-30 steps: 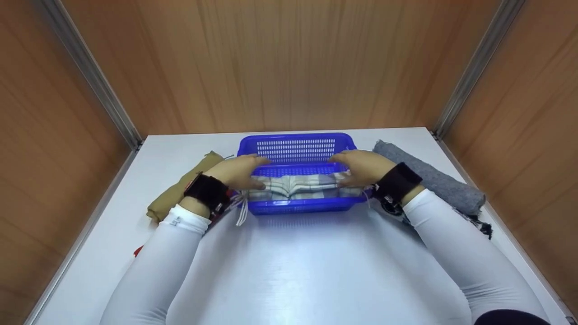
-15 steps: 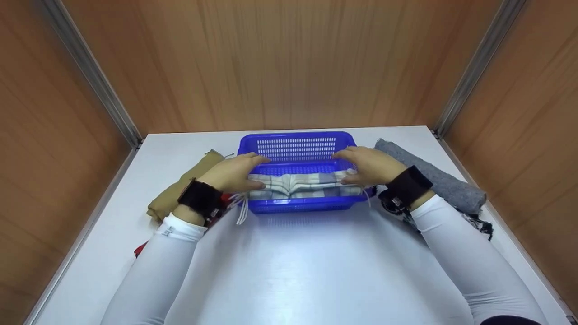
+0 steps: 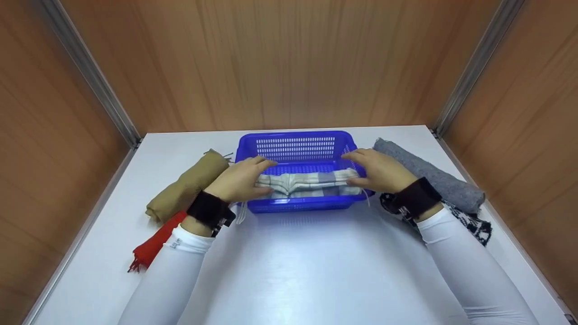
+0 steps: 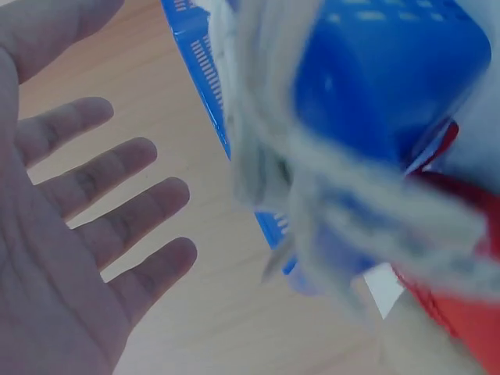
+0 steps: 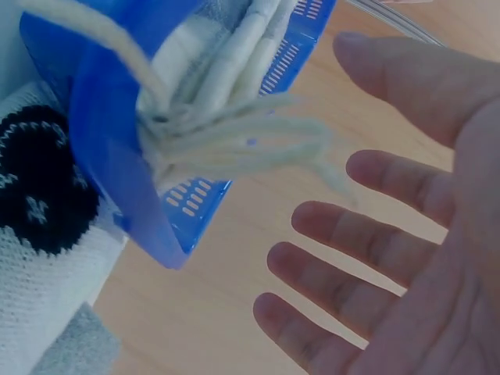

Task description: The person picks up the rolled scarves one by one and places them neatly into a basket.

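Note:
A blue slotted plastic basket [image 3: 295,148] stands on the white table [image 3: 298,271]. A folded cream-and-grey plaid scarf [image 3: 311,181] lies inside it. White fringe [image 4: 312,183] hangs over the left end and more fringe [image 5: 234,141] over the right. My left hand [image 3: 239,180] is at the left end of the scarf, my right hand [image 3: 379,174] at the right end. In both wrist views the left hand [image 4: 94,226] and right hand [image 5: 391,266] show straight, spread fingers holding nothing, a little off the basket [image 4: 375,94] [image 5: 117,187].
Left of the basket lie a tan rolled scarf [image 3: 187,185] and a red scarf [image 3: 156,243]. To the right are a grey rolled scarf [image 3: 433,178] and a black-and-white knit scarf [image 3: 472,223]. Wooden walls close in the back and both sides.
Both hands have slid along the scarf ends and loosened off it. My forearms have shifted, and the red scarf and the black-and-white knit now show.

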A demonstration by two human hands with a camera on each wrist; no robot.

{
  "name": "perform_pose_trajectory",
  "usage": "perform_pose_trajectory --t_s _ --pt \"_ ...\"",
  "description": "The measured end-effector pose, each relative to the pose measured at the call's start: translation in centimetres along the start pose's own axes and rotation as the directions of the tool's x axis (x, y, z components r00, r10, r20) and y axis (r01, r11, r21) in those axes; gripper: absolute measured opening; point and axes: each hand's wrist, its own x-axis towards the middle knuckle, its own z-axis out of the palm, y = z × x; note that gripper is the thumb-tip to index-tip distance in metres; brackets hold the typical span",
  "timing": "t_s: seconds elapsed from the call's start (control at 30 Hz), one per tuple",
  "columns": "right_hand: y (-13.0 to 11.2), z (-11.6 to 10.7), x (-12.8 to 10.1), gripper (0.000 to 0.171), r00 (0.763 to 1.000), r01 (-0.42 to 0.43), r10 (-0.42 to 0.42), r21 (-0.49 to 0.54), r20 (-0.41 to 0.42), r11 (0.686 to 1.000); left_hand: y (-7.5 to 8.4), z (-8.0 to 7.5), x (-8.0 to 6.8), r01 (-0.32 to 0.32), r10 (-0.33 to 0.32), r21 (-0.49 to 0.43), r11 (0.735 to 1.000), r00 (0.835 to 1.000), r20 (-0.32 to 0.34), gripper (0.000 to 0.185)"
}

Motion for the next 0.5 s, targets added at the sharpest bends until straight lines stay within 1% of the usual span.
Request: perform_pose_trajectory --t_s 0.2,0.37,0.5 --pt "0.4 0.6 -1.1 0.069 0.998 -0.002 0.001 -0.011 -0.067 1.0 0.9 1.1 -0.1 -0.002 0.001 -0.009 1.0 0.999 -0.036 0.071" --pt "0.6 1.0 -2.1 0.068 0.996 -0.013 0.011 -0.017 -0.093 1.0 1.6 1.7 -0.2 -0.035 0.035 0.001 0.999 0.996 -0.087 0.07" --pt "0.9 1.2 -2.6 0.068 0.994 -0.016 0.015 -0.011 -0.106 1.0 2.1 2.1 -0.1 -0.064 0.063 -0.003 0.998 0.992 -0.112 0.068"
